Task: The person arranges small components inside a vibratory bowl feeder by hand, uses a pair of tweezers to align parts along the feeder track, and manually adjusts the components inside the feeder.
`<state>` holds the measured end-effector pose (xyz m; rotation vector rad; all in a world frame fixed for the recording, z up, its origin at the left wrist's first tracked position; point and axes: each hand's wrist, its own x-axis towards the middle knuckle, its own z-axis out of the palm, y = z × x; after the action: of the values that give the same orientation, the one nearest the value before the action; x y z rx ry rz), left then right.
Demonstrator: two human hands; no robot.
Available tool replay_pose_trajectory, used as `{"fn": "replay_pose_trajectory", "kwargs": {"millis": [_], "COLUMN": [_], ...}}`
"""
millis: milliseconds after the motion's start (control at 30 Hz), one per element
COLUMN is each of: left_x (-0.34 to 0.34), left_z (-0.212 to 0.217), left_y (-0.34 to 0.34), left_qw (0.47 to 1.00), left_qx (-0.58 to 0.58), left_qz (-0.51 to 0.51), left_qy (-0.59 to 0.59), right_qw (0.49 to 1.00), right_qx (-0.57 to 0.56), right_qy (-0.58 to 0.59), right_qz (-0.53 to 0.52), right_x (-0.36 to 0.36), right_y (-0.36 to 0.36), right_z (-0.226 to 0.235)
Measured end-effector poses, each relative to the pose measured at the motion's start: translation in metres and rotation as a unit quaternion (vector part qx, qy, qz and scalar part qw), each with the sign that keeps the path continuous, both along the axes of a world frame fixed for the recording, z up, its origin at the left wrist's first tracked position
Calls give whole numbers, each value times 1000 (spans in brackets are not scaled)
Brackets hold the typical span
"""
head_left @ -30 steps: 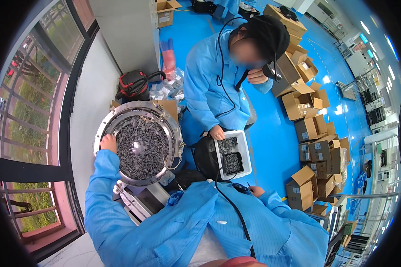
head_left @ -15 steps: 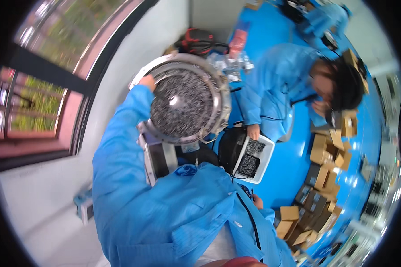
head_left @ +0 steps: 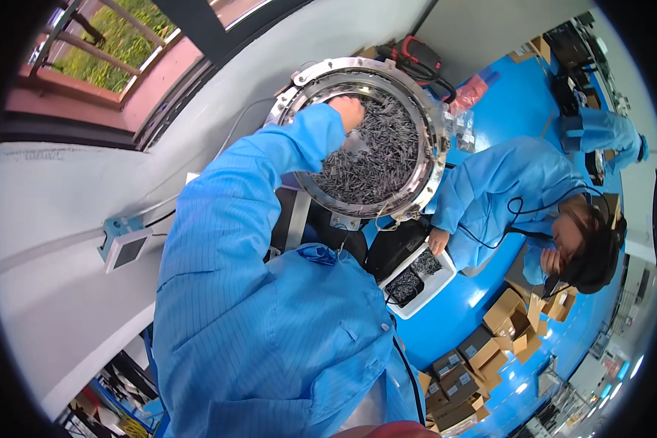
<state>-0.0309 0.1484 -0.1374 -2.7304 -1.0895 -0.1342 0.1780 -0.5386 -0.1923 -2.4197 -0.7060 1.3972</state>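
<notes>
My left hand [head_left: 349, 112] reaches over the rim into a round metal bowl [head_left: 421, 89], above its upper left part. The bowl is full of small, dark, slender pieces [head_left: 376, 171] that look like screws or pins; their exact kind is too small to tell. A pale round centre shows among them, just below my hand. The back of my hand faces me and its fingers point down, their tips hidden, so I cannot see what they hold. My right hand is out of sight below my blue sleeve and coat.
To the right, a person in a blue coat [head_left: 511, 179] rests a hand on a white bin [head_left: 445, 276] holding black trays of similar dark pieces. Cardboard boxes [head_left: 507, 310] lie on the blue floor. A white wall [head_left: 66, 197] and a wall-mounted box [head_left: 126, 248] stand at left.
My left hand has moved from the bowl's left rim inward over the dark pieces. The view has turned, and my right hand, partly visible before, no longer shows.
</notes>
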Motion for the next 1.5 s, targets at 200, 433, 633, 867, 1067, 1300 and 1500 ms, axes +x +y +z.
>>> {"fn": "replay_pose_trajectory", "kwargs": {"millis": [200, 433, 633, 867, 1067, 1300, 1500], "left_x": [-31, -42, -34, -5, 3, -3, 4], "left_z": [-46, -30, -24, -16, -31, -39, -34], "left_y": [7, 21, 11, 17, 35, 48, 36], "left_qw": [693, 163, 45, -22, 36, 99, 70], "left_qx": [-416, -399, -319, -251, -262, -282, -305], "left_qz": [263, 346, 290, 262, 290, 297, 230], "left_qy": [-527, -833, -901, -932, -920, -907, -921], "right_qw": [998, 994, 998, 997, 995, 999, 998], "right_qx": [-38, -80, -50, -60, -80, -34, -57], "right_qy": [-20, -63, -20, -38, -49, -1, -12], "right_qz": [38, 39, 27, 10, 23, 43, 37], "right_x": [2, -12, -19, -24, -13, 1, -9], "right_y": [11, 5, 27, 42, 39, 21, 22], "right_z": [5, 2, 30, 43, 32, 5, 6]}}
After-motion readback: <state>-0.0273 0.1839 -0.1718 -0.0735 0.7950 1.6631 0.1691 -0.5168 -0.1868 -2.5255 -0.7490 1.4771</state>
